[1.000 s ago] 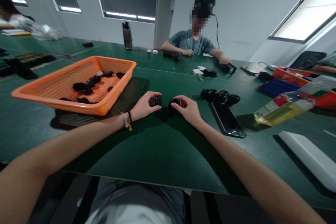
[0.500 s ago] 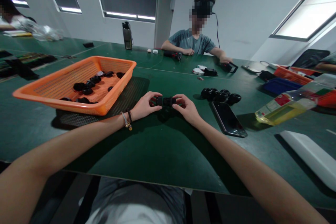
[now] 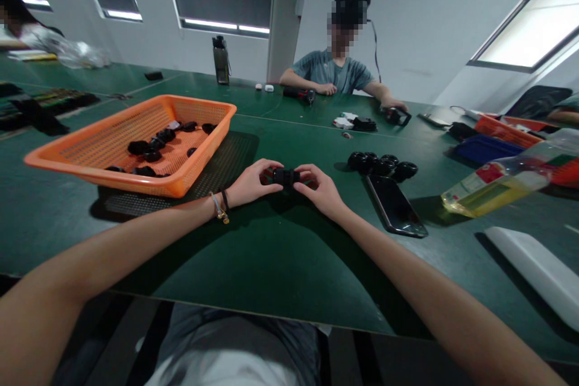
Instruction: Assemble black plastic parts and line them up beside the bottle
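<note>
Between my hands is a black, round plastic part (image 3: 284, 177), held sideways just above the green table. My left hand (image 3: 254, 184) pinches its left end, fingers closed around it. At the other end, the thumb and fingers of my right hand (image 3: 322, 190) grip the same part. Its finer details are too dark to make out. Left of my hands stands an orange mesh basket (image 3: 199, 161) with several black parts (image 3: 154, 146) inside. To the right, a cluster of similar glossy black parts (image 3: 383, 164) lies on the table.
A phone (image 3: 395, 205) lies right of my right hand, beside a tilted bottle of yellow liquid (image 3: 497, 184) and a white block (image 3: 534, 271). Across the table (image 3: 271, 265) sits a person (image 3: 339, 66) with a drill (image 3: 299, 94) nearby. A dark water bottle (image 3: 221, 61) stands at the back.
The two ends of the black part have come closer together, and the ribbed middle seen before no longer shows. My right hand has shifted slightly; the basket and cluster stay put.
</note>
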Demonstrator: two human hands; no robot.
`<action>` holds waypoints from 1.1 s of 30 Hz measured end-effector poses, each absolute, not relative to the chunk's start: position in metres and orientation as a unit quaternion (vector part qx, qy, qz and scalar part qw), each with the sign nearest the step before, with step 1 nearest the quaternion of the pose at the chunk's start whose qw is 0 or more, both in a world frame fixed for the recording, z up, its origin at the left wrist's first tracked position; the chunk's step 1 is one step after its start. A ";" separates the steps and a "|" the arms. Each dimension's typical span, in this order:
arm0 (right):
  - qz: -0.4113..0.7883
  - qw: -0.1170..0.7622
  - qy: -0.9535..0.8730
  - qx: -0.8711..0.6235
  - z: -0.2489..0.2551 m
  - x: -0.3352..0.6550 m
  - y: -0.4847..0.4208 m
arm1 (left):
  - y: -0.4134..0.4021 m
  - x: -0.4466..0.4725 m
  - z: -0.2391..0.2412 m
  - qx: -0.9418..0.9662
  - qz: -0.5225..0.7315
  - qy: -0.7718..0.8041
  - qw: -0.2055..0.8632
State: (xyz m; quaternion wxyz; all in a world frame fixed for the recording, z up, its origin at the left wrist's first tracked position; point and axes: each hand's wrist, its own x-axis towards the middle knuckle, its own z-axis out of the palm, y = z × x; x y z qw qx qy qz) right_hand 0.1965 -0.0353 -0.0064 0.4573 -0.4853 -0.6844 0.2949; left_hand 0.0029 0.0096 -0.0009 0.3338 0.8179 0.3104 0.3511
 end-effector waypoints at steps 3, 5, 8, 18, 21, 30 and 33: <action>0.298 0.456 -0.684 -0.485 -0.007 0.196 -0.036 | 0.010 0.003 -0.001 0.820 0.351 0.308 0.331; 0.298 0.456 -0.685 -0.484 -0.007 0.196 -0.036 | 0.010 0.002 -0.002 0.821 0.352 0.307 0.329; 0.300 0.454 -0.685 -0.484 -0.007 0.196 -0.036 | 0.011 0.002 -0.002 0.821 0.353 0.305 0.329; 0.306 0.455 -0.688 -0.476 -0.008 0.197 -0.035 | 0.013 0.002 -0.004 0.818 0.358 0.301 0.334; 0.302 0.453 -0.688 -0.479 -0.009 0.197 -0.035 | 0.013 0.003 -0.005 0.815 0.364 0.297 0.341; 0.312 0.454 -0.681 -0.482 -0.008 0.197 -0.035 | 0.013 0.003 -0.005 0.805 0.365 0.293 0.365; 0.315 0.451 -0.681 -0.484 -0.008 0.197 -0.035 | 0.013 0.003 -0.006 0.804 0.366 0.293 0.365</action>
